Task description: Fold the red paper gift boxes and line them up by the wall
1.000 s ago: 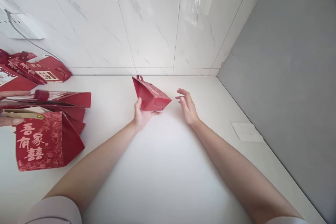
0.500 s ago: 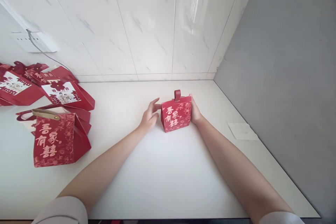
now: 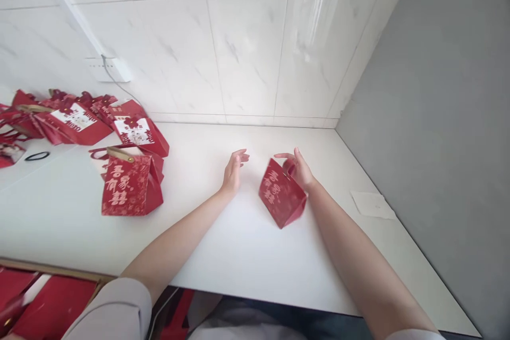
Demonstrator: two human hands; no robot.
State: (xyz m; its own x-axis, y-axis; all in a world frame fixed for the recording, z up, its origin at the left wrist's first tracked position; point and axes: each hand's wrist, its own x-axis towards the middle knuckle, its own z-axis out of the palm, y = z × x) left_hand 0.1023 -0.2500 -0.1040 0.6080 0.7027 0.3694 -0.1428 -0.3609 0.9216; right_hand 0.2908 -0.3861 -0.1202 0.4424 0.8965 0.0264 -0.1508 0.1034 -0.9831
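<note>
A small red gift box [image 3: 281, 194] with pale Chinese characters and a flower print is tilted over the white table [image 3: 223, 255], slightly blurred. Its red strap loop [image 3: 290, 168] lies against my right hand [image 3: 302, 170], which has hold of the box at its top; the index finger and thumb stick out, and the other fingers are partly hidden. To the left of the box, apart from it, my left hand [image 3: 235, 171] is open with nothing in it, its fingers loosely bent towards the right.
Another red gift box [image 3: 126, 186] with a tan strap stands on the left, several more red boxes [image 3: 82, 122] behind it. A black ring [image 3: 37, 156] lies at far left. A white paper [image 3: 373, 205] is near the grey partition [image 3: 438, 133]. Red items fill a carton [image 3: 51, 303] at lower left.
The gift box has gone from upright between both hands to tilted at my right hand. My left hand has come away from it. The view has swung left and down.
</note>
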